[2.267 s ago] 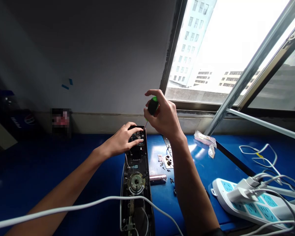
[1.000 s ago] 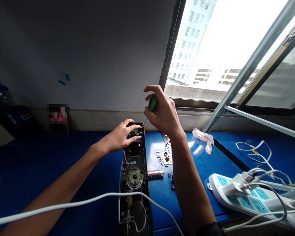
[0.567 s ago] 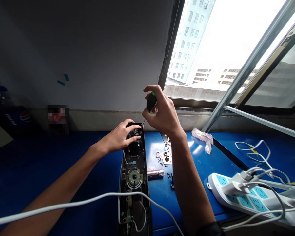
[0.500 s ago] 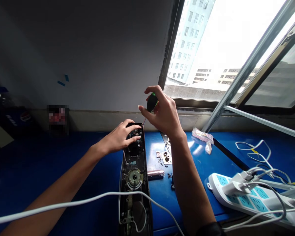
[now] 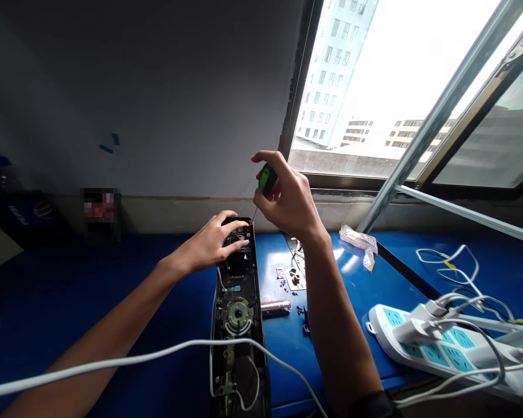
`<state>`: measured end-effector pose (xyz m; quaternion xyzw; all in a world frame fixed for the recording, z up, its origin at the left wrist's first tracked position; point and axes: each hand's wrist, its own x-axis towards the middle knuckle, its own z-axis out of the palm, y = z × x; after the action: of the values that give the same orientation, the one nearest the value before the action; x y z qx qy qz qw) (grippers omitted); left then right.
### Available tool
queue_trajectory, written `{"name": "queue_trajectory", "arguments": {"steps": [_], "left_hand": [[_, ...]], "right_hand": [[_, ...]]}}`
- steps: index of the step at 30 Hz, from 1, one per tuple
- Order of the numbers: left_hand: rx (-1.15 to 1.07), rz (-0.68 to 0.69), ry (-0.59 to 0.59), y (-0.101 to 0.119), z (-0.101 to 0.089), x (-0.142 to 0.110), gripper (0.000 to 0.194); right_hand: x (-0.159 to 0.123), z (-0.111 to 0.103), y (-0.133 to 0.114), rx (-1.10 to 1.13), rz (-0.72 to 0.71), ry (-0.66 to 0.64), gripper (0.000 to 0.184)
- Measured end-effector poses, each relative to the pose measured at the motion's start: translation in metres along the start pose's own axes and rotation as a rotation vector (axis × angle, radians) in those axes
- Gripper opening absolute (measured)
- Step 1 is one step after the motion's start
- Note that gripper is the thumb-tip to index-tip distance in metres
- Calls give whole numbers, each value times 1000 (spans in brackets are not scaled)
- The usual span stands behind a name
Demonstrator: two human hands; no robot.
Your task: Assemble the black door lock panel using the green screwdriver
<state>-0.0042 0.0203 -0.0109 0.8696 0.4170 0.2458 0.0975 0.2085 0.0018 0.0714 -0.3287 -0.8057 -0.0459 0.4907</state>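
My right hand [image 5: 287, 194] grips a green-and-black screwdriver [image 5: 267, 180] by its handle. The thin shaft slants down to the top right corner of a long black housing [image 5: 258, 278], which looks like an opened electronic door lock. My left hand [image 5: 209, 241] lies across the upper end of this housing, its index finger and thumb stretched apart over a circuit board [image 5: 243, 237]. The index fingertip is close to the screwdriver tip. Farther down, the housing bears a round metal part [image 5: 237, 314] and thin wires. What the tip touches is too small to tell.
Right of the housing lie small dark screws [image 5: 283, 283], a metal plate [image 5: 295, 279] and a shiny cylinder [image 5: 275, 308]. A white power strip [image 5: 390, 342] with plugs stands at the right. A white cable [image 5: 157, 352] crosses in front. The wall and window are behind.
My right thumb has drawn in against the screwdriver handle, which has turned and shows more of its green side. My left hand stays in place. The view has shifted slightly.
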Motion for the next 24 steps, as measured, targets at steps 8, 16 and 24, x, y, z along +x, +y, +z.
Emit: {"name": "queue_trajectory", "arguments": {"steps": [8,16,24], "left_hand": [[50,95,263,8,2,3,36],[64,223,304,19,2,4,22],[123,417,-81,73,15,22,9]], "right_hand": [[-1,-7,-11,7,18,109,51],[-4,-35,-12,7,53,101,51],[-23,-81,17,38,304,-344,46]]}}
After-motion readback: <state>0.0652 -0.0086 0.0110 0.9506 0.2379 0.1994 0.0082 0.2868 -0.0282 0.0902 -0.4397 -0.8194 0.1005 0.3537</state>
